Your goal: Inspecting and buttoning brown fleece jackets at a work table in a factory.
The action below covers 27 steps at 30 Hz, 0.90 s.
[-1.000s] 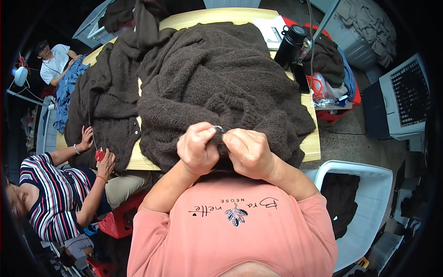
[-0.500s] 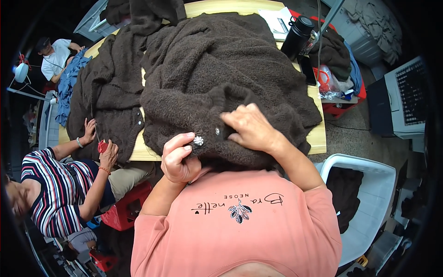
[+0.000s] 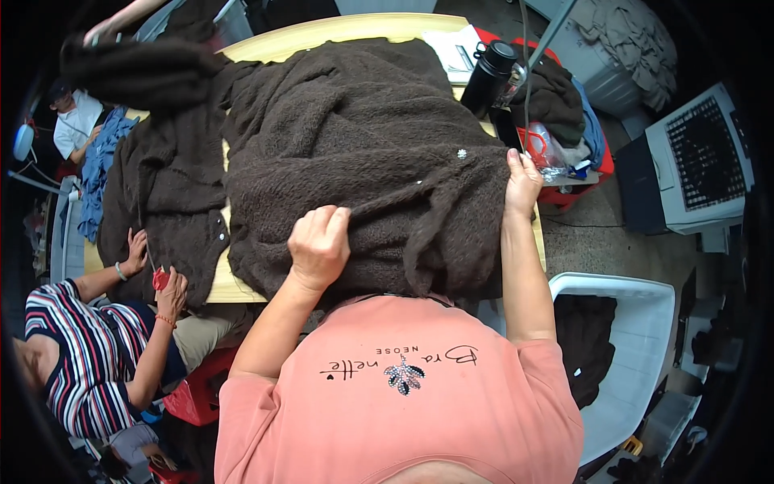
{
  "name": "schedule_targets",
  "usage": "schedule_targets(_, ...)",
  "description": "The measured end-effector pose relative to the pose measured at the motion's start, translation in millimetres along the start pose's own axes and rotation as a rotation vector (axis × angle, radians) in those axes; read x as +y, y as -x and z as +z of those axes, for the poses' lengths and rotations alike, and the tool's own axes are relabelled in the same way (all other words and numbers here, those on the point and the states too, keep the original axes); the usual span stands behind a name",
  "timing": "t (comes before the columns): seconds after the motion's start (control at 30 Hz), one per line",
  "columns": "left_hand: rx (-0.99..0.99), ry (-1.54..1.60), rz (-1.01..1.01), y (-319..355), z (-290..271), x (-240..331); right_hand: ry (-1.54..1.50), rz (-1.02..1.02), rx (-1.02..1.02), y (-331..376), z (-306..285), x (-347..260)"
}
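Observation:
A dark brown fuzzy knit cardigan (image 3: 322,153) lies over more brown knitwear on the wooden table (image 3: 250,284). My left hand (image 3: 320,244) is closed on the cardigan's near edge, left of the middle. At its right end, my right hand (image 3: 522,184) pinches the edge, with the thumb and fingers pointing away from me. Between my hands the edge runs taut on a slant. A shiny flower-shaped button (image 3: 462,154) sits near my right hand, and a smaller pale button (image 3: 419,182) shows farther left. A loose fold hangs toward my chest.
To the left, a co-worker's hands (image 3: 168,294) work on another brown garment (image 3: 173,173) with a red-handled tool. Another person's arm reaches in near a blurred brown garment (image 3: 145,73). A black bottle (image 3: 488,77) stands far right; a white bin (image 3: 651,355) sits beside me.
My right hand has moved right and outward, drawing the cardigan's edge straight. My left hand has left the flower-shaped button and grips the edge. A brown garment has swung in at upper left.

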<state>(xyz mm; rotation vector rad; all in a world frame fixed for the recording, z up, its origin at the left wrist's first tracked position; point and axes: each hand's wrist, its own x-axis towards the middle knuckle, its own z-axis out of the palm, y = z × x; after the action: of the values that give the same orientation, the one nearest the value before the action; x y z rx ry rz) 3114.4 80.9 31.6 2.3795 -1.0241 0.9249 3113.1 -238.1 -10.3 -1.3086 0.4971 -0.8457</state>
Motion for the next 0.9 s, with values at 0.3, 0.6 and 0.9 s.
schedule_targets(0.3,-0.195,0.176,-0.159,-13.6,-2.6,2.1,0.352,-0.039,-0.045,-12.4,-28.9,68.7)
schedule_targets(0.6,-0.093,0.665,-0.312,-32.6,-8.4,10.4,0.581,-0.763,-0.553,58.0,34.4,-84.4)
schedule_targets(0.9,-0.240,0.735,-0.317,-41.2,-26.5,5.7,0.215,-0.501,-0.977,100.3,74.9,-70.8)
